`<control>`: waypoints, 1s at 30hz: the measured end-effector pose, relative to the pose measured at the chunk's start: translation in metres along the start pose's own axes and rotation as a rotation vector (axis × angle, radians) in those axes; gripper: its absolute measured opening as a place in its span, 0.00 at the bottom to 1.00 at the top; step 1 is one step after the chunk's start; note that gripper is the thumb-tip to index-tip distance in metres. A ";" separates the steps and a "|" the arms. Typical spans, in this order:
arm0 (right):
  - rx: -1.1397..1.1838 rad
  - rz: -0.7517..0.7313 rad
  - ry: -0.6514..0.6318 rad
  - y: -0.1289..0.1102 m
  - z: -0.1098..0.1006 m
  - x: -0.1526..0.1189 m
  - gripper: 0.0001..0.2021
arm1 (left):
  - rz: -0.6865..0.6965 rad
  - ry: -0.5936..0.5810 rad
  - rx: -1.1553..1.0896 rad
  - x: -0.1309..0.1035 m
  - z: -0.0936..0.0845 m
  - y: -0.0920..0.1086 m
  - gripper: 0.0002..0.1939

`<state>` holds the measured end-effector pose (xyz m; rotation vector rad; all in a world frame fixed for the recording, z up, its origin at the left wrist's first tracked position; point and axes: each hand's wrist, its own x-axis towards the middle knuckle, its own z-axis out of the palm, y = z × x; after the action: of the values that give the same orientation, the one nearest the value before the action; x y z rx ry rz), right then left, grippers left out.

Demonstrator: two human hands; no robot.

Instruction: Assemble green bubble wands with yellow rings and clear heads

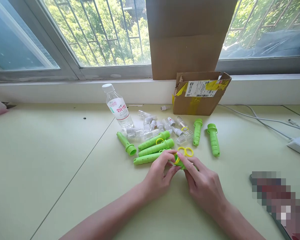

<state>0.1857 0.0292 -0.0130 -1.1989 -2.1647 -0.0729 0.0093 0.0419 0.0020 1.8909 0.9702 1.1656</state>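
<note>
Held in both hands at the near middle of the bench (65, 133): a short visible stretch of bright green plastic tube (182, 165), mouth turned up and toward the left. Looks round and open at the end, ridged just below the mouth, with a thin yellow ring (176, 159) at the rim. Mostly hidden behind the fingers; cannot tell whether lifted clear of the bench or resting on it.

Grasping the mouth end with bent fingers of the left hand (156, 175), fingertips at the rim and thumb lower down. Gripping the body with closed fingers of the right hand (205, 180), index stretched forward to the ring.

Just beyond the fingers, lying flat: joined yellow loops (185, 152). To the left, side by side: three more green tubes (156, 147), slim, tapering, screw-threaded at the wide end. Farther left, at a slant: another green tube (126, 144). To the right, set apart: two others (197, 132) (213, 140), with bumpy sides.

Behind, heaped loosely: clear ribbed plastic pieces (185, 137) and white-capped pieces (177, 131), near a labelled water bottle (118, 108) and a taped cardboard box (200, 105).
</note>
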 end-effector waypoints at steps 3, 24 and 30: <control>0.003 0.010 0.012 0.000 0.000 0.000 0.30 | 0.015 0.007 0.026 -0.001 0.000 -0.001 0.04; 0.250 0.116 0.016 -0.012 -0.008 0.000 0.26 | 0.160 0.073 0.091 0.000 -0.002 0.000 0.08; 0.325 0.103 0.034 -0.014 -0.009 0.001 0.28 | 0.264 0.130 0.132 -0.002 -0.001 0.000 0.09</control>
<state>0.1788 0.0189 -0.0014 -1.1066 -1.9875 0.2901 0.0078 0.0405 0.0019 2.1189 0.9038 1.4228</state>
